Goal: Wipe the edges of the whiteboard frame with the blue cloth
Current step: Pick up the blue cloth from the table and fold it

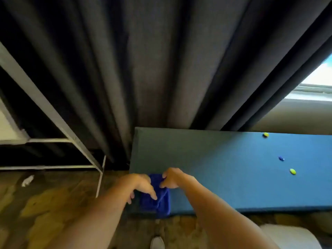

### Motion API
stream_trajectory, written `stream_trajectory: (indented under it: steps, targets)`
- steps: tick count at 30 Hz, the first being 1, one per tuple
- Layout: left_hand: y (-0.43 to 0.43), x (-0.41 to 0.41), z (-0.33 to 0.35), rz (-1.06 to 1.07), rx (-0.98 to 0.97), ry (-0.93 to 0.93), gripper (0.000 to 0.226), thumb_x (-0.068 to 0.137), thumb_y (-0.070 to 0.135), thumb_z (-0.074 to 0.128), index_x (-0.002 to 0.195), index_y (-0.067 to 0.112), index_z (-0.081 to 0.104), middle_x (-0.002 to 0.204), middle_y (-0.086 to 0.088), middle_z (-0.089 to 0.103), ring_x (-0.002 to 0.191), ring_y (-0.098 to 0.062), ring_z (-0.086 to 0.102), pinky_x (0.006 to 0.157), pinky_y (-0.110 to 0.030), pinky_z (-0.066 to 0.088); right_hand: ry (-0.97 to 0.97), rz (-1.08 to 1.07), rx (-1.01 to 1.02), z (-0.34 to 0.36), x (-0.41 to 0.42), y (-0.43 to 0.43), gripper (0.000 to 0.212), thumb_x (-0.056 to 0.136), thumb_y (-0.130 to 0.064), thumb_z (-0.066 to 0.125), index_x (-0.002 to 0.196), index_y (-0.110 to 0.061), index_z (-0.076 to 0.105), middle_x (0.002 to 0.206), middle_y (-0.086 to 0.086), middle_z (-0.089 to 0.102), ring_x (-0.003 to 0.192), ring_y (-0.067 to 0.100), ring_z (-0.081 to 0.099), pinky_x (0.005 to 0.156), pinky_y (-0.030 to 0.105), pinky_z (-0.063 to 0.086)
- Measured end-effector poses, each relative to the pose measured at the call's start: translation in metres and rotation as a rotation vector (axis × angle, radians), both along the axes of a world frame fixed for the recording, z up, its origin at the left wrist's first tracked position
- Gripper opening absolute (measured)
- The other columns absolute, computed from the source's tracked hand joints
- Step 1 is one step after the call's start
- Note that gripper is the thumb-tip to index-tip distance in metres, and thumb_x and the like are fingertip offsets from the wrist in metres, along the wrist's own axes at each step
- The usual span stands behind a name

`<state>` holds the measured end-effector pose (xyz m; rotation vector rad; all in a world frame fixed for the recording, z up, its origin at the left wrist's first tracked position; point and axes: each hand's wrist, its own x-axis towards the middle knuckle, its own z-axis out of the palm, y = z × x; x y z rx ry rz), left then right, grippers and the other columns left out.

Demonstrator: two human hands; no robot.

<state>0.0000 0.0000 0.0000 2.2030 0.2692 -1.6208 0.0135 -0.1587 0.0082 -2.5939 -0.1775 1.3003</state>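
Note:
A dark blue cloth (pixel 156 200) lies folded on the near left corner of a blue board (pixel 224 169) that leans against dark curtains. My left hand (pixel 138 186) rests on the cloth's left side with fingers spread over it. My right hand (pixel 172 177) pinches the cloth's upper right edge. A white-framed whiteboard (pixel 45 108) stands at the left, set at a slant, with its lower rail and corner near the floor. Neither hand touches that frame.
Dark grey curtains (pixel 152 69) fill the background, with a bright window gap (pixel 318 81) at the right. Yellow and blue pins (pixel 292 171) sit on the blue board. The floor (pixel 45 203) is mottled brown. A white shoe (pixel 157 243) shows at the bottom.

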Motion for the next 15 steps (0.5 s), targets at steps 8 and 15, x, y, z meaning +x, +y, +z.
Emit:
stream_trajectory:
  steps: [8, 15]
  targets:
    - [-0.043, -0.060, -0.077, 0.674, -0.050, -0.544, 0.055, 0.079, 0.022, 0.079, 0.118, 0.019, 0.040, 0.128, -0.014, 0.050, 0.102, -0.030, 0.059, 0.084, -0.041, 0.053, -0.201, -0.709, 0.288, -0.094, -0.055, 0.003, 0.037, 0.087, -0.011, 0.063, 0.119, -0.025, 0.052, 0.128, 0.009, 0.042, 0.081, 0.020, 0.055, 0.081, 0.036, 0.055]
    - [-0.018, -0.051, -0.046, 1.448, -0.486, -0.193, 0.077, 0.076, -0.013, 0.076, 0.139, 0.008, 0.038, 0.126, -0.016, 0.060, 0.104, -0.033, 0.062, 0.085, -0.047, 0.056, 0.349, -1.436, 0.822, -0.065, -0.040, -0.002, 0.053, 0.077, 0.008, 0.074, 0.126, 0.003, 0.053, 0.121, 0.023, 0.065, 0.108, 0.038, 0.065, 0.094, 0.051, 0.054]
